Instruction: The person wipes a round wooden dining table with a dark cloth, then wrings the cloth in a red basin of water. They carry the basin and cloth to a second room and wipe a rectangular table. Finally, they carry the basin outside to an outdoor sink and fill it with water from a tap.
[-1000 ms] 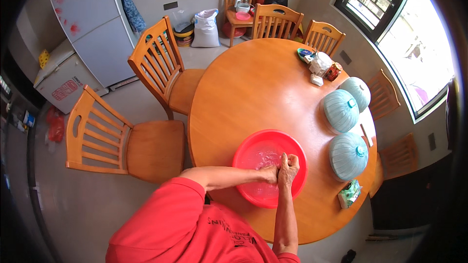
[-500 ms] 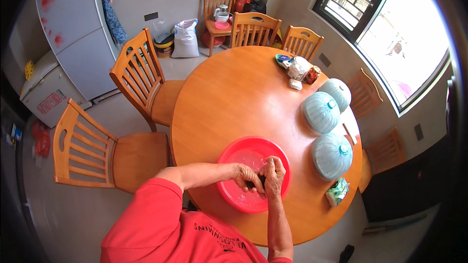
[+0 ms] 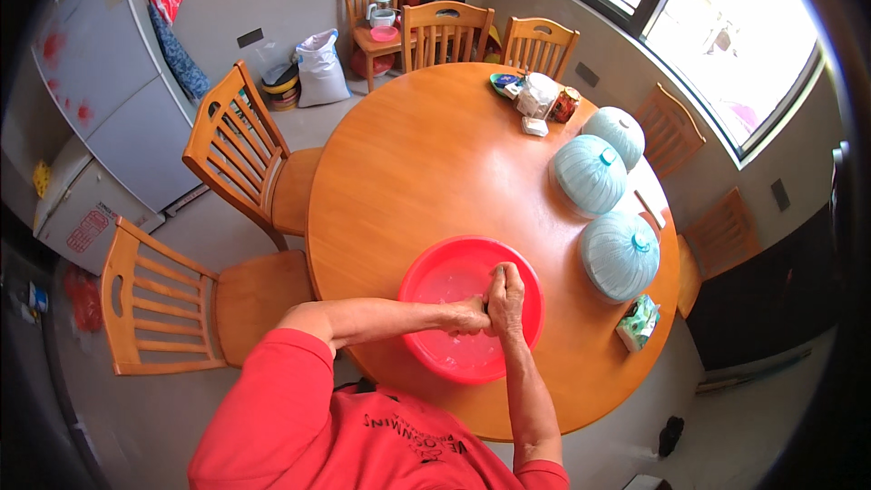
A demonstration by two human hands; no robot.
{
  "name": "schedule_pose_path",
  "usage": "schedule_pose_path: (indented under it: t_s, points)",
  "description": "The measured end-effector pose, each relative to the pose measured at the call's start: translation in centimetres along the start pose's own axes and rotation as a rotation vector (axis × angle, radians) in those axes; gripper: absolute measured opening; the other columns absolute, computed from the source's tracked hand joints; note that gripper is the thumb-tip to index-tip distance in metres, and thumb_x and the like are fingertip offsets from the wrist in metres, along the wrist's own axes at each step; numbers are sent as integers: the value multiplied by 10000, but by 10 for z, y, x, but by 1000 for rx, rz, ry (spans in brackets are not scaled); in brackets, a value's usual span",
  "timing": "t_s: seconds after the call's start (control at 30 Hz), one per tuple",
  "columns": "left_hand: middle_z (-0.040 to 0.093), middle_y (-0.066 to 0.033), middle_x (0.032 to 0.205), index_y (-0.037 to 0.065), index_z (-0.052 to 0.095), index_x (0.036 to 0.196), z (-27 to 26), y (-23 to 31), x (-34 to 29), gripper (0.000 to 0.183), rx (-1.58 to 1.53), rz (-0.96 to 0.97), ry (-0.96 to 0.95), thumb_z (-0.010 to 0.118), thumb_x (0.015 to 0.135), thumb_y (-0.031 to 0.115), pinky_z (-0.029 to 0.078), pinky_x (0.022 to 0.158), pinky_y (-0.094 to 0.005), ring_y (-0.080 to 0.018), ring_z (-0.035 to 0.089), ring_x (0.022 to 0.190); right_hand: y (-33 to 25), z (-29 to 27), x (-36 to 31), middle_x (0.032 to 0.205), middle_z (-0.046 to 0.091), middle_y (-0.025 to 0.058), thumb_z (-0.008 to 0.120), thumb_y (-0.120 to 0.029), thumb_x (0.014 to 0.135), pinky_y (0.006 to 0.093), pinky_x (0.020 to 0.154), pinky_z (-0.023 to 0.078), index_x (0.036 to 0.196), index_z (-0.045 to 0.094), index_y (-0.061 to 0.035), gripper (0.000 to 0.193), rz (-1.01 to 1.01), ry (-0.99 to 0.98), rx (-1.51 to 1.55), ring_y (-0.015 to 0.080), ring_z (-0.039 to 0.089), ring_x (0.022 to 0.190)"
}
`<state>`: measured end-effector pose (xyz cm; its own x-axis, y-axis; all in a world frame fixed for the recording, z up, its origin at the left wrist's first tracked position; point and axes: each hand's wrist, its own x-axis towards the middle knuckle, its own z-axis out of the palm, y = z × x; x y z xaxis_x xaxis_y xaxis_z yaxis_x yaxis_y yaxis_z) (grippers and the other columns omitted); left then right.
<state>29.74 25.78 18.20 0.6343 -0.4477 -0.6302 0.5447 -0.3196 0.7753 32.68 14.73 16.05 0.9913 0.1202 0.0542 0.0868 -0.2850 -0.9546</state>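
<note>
A red plastic basin stands near the front of the round wooden table. Some water with whitish bits shows on its bottom. My left hand and my right hand meet over the basin, fingers closed. A small dark lump peeks out between them; most of it is covered, so its kind stays unclear. Both hands grip it, the right one upright in a fist, the left one pressed against it from the side.
Three domed pale-blue mesh food covers stand on the table's right side, with a green-white tissue pack nearer me. Jars and small packages sit at the far edge. Wooden chairs surround the table; a fridge stands far left.
My hands have closed tighter around the dark lump, which shows less now. My left hand has turned and moved up against the right. The whole view has shifted slightly.
</note>
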Motion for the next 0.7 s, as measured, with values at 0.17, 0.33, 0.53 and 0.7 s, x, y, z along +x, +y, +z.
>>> schedule_pose_path:
  t_s: [0.17, 0.33, 0.53, 0.7]
  points:
    - [627, -179, 712, 2, 619, 819, 1, -22, 24, 270, 241, 243, 262, 594, 706, 245, 468, 551, -421, -287, 629, 660, 16, 6, 8, 631, 527, 113, 439, -109, 927, 352, 525, 419, 850, 527, -14, 150, 24, 95, -5, 177, 515, 559]
    - [628, -295, 832, -52, 634, 841, 6, -28, 36, 347, 502, 133, 362, 575, 733, 273, 496, 710, -488, -419, 631, 836, 28, 9, 6, 614, 517, 106, 434, -103, 917, 339, 495, 404, 838, 518, -3, 154, 79, 206, -19, 174, 496, 532]
    - [627, -283, 798, -33, 630, 901, 11, -14, 14, 296, 663, 142, 449, 545, 757, 211, 503, 714, -510, -424, 630, 816, 44, 21, 5, 602, 500, 46, 415, -99, 920, 293, 453, 412, 807, 517, -18, 172, 62, 394, -98, 123, 486, 486]
    - [629, -254, 844, -7, 475, 1136, 13, -29, 27, 383, 777, 297, 524, 536, 811, 186, 507, 676, -515, -428, 625, 791, 64, 20, 12, 611, 512, 60, 409, -87, 894, 288, 459, 425, 813, 514, -19, 149, 145, 567, -8, 151, 497, 508]
